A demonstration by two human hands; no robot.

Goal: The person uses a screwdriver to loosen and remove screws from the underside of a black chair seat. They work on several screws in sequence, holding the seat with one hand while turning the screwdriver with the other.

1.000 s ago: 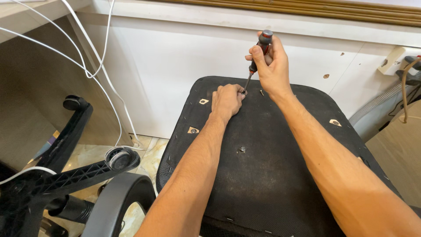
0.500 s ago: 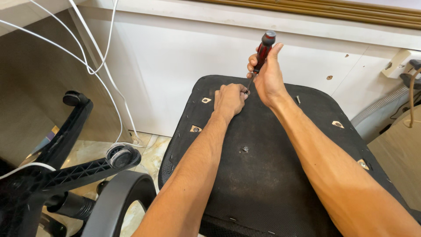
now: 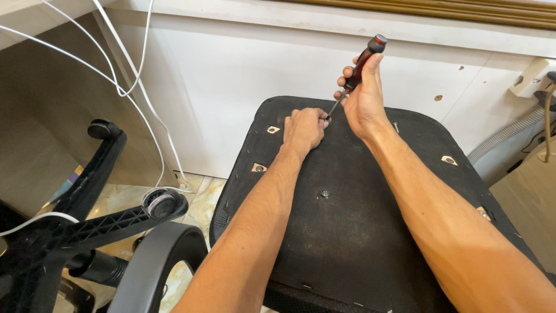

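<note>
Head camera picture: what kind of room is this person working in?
Probably a home or small office corner used for repairs. An upturned black chair seat lies by a white wall, a wheeled chair base rests on the tiled floor, and white cables hang down.

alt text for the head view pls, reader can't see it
The right hand holds a red-and-black screwdriver, tip down at the underside of an upturned black seat pad, where the left hand rests in a fist by the tip. A black wheeled chair base lies at left, with white cables hanging before a white wall panel.
</note>
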